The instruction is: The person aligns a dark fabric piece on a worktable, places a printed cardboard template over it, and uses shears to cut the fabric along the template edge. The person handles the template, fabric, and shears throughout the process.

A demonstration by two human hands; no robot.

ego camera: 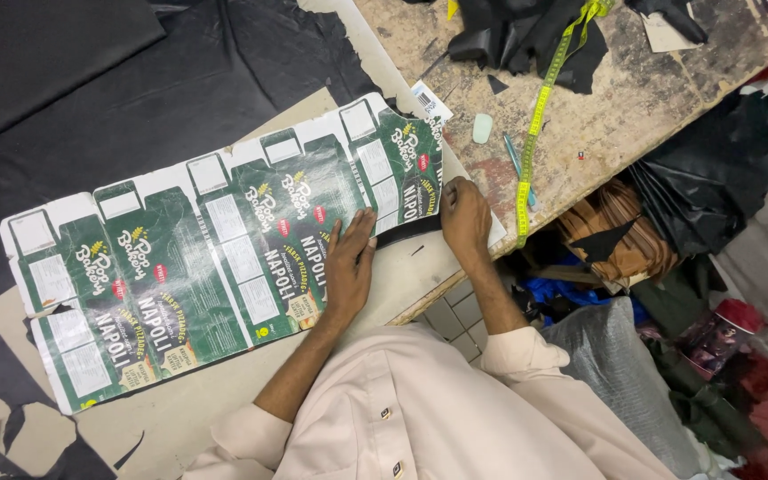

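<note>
Head view: we've got left hand flat, fingers spread, pinning card sheet so it won't shift; right hand curled, knuckles pressing black strip btwn the 2 hands. Holding nothing.

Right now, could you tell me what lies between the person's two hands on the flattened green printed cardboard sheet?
In the head view, a narrow black strip spans from left hand to right hand, across the cardboard sheet.
</note>
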